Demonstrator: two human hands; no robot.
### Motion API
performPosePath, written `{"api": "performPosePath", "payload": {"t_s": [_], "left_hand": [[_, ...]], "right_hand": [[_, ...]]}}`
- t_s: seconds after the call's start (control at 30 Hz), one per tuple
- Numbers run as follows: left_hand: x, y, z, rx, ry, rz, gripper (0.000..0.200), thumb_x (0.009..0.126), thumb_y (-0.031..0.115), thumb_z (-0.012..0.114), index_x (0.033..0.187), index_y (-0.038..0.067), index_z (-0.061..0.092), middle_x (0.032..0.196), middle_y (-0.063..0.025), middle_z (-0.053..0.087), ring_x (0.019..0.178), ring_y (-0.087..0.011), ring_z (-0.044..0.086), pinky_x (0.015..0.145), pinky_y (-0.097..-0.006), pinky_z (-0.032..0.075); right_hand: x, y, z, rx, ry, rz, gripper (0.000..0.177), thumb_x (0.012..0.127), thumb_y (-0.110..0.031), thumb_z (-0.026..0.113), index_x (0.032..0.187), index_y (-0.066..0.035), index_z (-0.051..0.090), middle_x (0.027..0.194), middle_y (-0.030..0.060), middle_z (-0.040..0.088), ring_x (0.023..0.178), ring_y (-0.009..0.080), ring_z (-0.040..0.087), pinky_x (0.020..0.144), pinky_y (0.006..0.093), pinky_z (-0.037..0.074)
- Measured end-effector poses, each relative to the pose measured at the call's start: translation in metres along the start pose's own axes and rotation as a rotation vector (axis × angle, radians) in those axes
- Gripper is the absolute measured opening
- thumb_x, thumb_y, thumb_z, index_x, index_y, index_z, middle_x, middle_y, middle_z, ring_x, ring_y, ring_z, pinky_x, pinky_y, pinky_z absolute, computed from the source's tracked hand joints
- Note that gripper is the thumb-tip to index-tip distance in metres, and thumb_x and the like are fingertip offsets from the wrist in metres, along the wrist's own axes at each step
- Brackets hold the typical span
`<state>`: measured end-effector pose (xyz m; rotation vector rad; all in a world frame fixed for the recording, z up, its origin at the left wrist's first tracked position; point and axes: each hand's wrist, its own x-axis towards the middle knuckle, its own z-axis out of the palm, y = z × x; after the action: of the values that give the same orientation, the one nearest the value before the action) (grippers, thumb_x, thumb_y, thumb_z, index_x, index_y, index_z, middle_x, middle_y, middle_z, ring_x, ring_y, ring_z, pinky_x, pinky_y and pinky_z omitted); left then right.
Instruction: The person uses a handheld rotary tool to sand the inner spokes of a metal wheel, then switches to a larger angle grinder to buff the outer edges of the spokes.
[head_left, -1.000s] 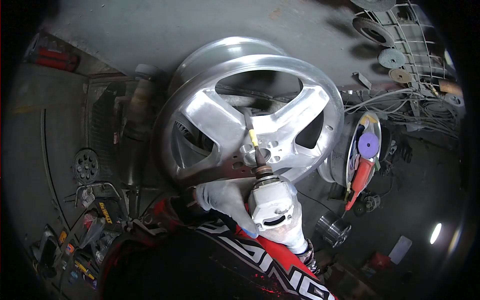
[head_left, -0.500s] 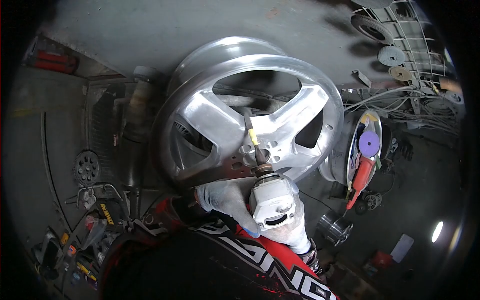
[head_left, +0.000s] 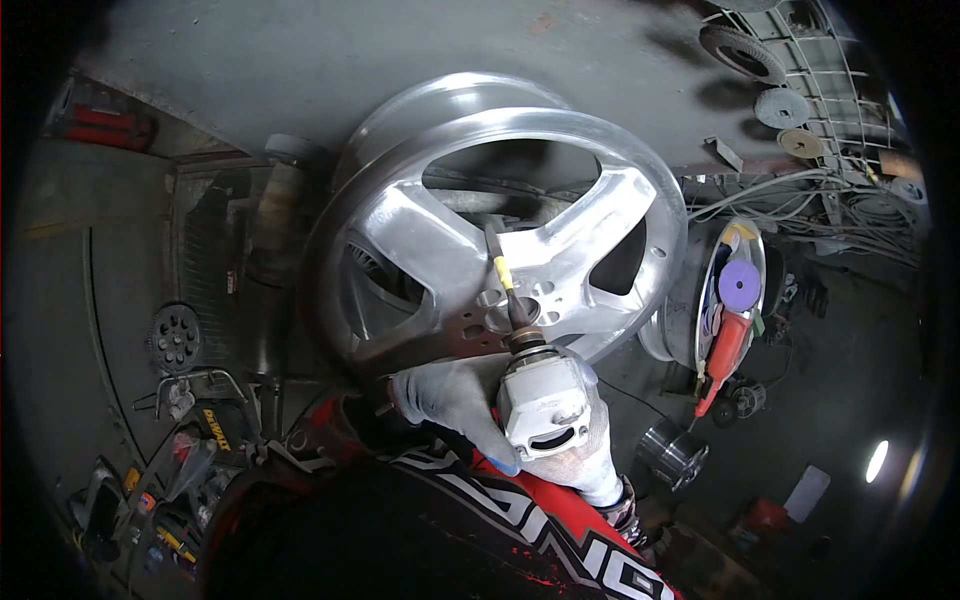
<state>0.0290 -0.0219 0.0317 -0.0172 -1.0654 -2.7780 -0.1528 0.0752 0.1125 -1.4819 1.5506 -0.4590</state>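
Note:
A polished alloy wheel rim (head_left: 430,225) stands tilted in front of me, with open windows between its broad spokes. Both my gloved hands grip a white power grinder (head_left: 543,400). Its long spindle, banded in yellow, points away from me, and the narrow tip overlaps a spoke above the hub holes. My left hand (head_left: 455,395) is closed at the tool's left side, near the lower edge of the wheel. Around the right side and underneath wraps my right hand (head_left: 585,460), its fingers partly hidden by the tool body.
To the right, another rim (head_left: 757,270) holds a red power tool (head_left: 725,355) and a purple disc (head_left: 739,285). Hoses (head_left: 790,195) and discs (head_left: 781,108) hang on a rack at upper right. Assorted tools (head_left: 165,500) lie at lower left. A metal cylinder (head_left: 672,453) sits on the floor.
The grinder and its spindle tip have shifted very slightly to the left. Both hands keep their hold, and the wheel stays in place.

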Motion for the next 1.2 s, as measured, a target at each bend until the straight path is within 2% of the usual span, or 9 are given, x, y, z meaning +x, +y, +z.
{"api": "performPosePath", "payload": {"t_s": [0.1,0.33,0.4,0.43,0.53,0.63,0.87,1.1,1.2], "left_hand": [[0.005,-0.002,0.0,0.04,-0.005,-0.052,0.081,0.065,0.011,0.091,0.135,0.002,0.05,0.126,-0.0097,0.062,0.118,-0.0193,0.056,0.105,-0.0356,0.043],[0.03,-0.005,-0.004,-0.006,-0.027,0.049,0.085,0.066,0.013,0.091,0.138,0.001,0.047,0.128,-0.0099,0.061,0.118,-0.0192,0.056,0.105,-0.0357,0.043],[0.035,-0.008,-0.004,-0.028,-0.021,0.077,0.086,0.065,0.011,0.091,0.138,0.002,0.047,0.128,-0.0099,0.061,0.119,-0.0185,0.056,0.105,-0.0353,0.043],[0.033,-0.009,-0.005,-0.028,-0.021,0.077,0.086,0.065,0.011,0.091,0.138,0.002,0.047,0.128,-0.0099,0.061,0.119,-0.0185,0.056,0.105,-0.0353,0.043],[0.024,-0.001,-0.003,-0.076,-0.034,0.013,0.085,0.065,0.009,0.091,0.138,0.003,0.048,0.128,-0.0094,0.061,0.119,-0.0178,0.055,0.104,-0.0347,0.044],[0.013,0.008,0.002,-0.073,-0.001,-0.003,0.082,0.065,0.005,0.089,0.136,0.003,0.05,0.127,-0.0077,0.061,0.119,-0.0167,0.055,0.104,-0.0344,0.044],[0.008,0.01,0.002,0.012,-0.032,-0.004,0.082,0.066,0.005,0.088,0.137,0.003,0.048,0.127,-0.0081,0.061,0.119,-0.0181,0.055,0.105,-0.0346,0.043],[0.021,0.001,-0.002,-0.045,-0.006,0.051,0.085,0.066,0.009,0.091,0.138,0.001,0.046,0.128,-0.0102,0.06,0.119,-0.0183,0.056,0.103,-0.0349,0.045],[0.014,0.002,-0.002,-0.031,-0.011,0.031,0.086,0.065,0.008,0.09,0.138,0.002,0.046,0.128,-0.0099,0.06,0.119,-0.0183,0.055,0.104,-0.0351,0.045]], "right_hand": [[-0.002,-0.002,-0.001,-0.067,0.005,0.018,0.094,0.067,-0.032,0.09,0.138,-0.001,0.038,0.116,0.0136,0.067,0.1,0.0291,0.07,0.085,0.0386,0.056],[-0.001,-0.004,-0.013,-0.224,0.111,-0.087,0.083,0.069,-0.028,0.088,0.135,-0.002,0.044,0.114,0.0131,0.067,0.098,0.0273,0.071,0.082,0.0369,0.058],[-0.002,-0.014,-0.014,-0.044,0.208,0.068,0.046,0.068,-0.023,0.084,0.109,-0.011,0.067,0.107,0.0088,0.067,0.095,0.0283,0.067,0.084,0.0387,0.053],[-0.002,-0.013,-0.014,-0.044,0.208,0.068,0.046,0.068,-0.023,0.084,0.109,-0.011,0.067,0.107,0.0088,0.067,0.095,0.0283,0.067,0.084,0.0387,0.053],[-0.001,-0.003,-0.013,-0.212,0.09,-0.078,0.087,0.069,-0.027,0.089,0.136,0.0,0.041,0.112,0.0139,0.069,0.095,0.028,0.072,0.08,0.037,0.058],[-0.003,0.002,-0.005,-0.119,0.066,-0.059,0.095,0.067,-0.027,0.091,0.14,0.0,0.036,0.115,0.0153,0.068,0.097,0.0291,0.072,0.082,0.0373,0.058],[-0.002,0.01,-0.002,-0.132,0.05,-0.169,0.099,0.067,-0.029,0.09,0.143,-0.001,0.033,0.12,0.0162,0.066,0.099,0.0309,0.071,0.082,0.0388,0.058],[-0.002,-0.007,-0.013,-0.097,0.097,0.008,0.087,0.069,-0.028,0.089,0.136,0.0,0.043,0.115,0.0129,0.067,0.098,0.0277,0.071,0.083,0.0363,0.057],[0.003,-0.011,-0.006,-0.145,0.121,-0.081,0.09,0.069,-0.028,0.09,0.138,0.0,0.039,0.115,0.0142,0.068,0.099,0.0285,0.071,0.083,0.0372,0.058]]}}
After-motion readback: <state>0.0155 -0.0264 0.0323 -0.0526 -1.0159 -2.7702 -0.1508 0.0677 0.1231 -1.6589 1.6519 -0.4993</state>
